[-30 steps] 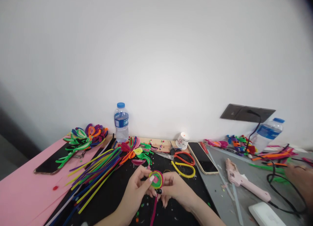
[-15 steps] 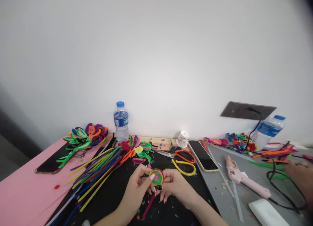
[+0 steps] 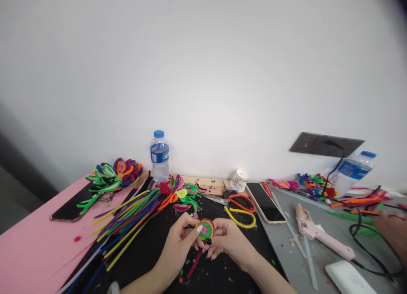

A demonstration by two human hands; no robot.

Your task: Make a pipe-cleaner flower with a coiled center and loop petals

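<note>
Between both hands is a flat coil of pipe cleaner [image 3: 207, 229], pink in the middle with green, yellow and magenta rings around it. My left hand [image 3: 181, 239] pinches its left side, thumb on the front. My right hand [image 3: 230, 241] grips its right edge between thumb and fingers. A magenta pipe cleaner tail [image 3: 194, 264] hangs below the coil. Just beyond the hands lies a pipe cleaner flower [image 3: 181, 194] with several coloured petals. Scissors [image 3: 240, 209] with red and yellow handles lie open behind my right hand.
Loose pipe cleaners [image 3: 127, 222] lie left on the black mat. A phone [image 3: 266, 203], pink glue gun [image 3: 322, 232] and cable stand right. Bottles [image 3: 160, 156] and a paper cup [image 3: 238, 180] are by the wall. Another person's hand [image 3: 392, 228] is at far right.
The whole view has shifted slightly, so things appear a little further right. Both hands keep their hold on the coil, with hardly any change in the fingers.
</note>
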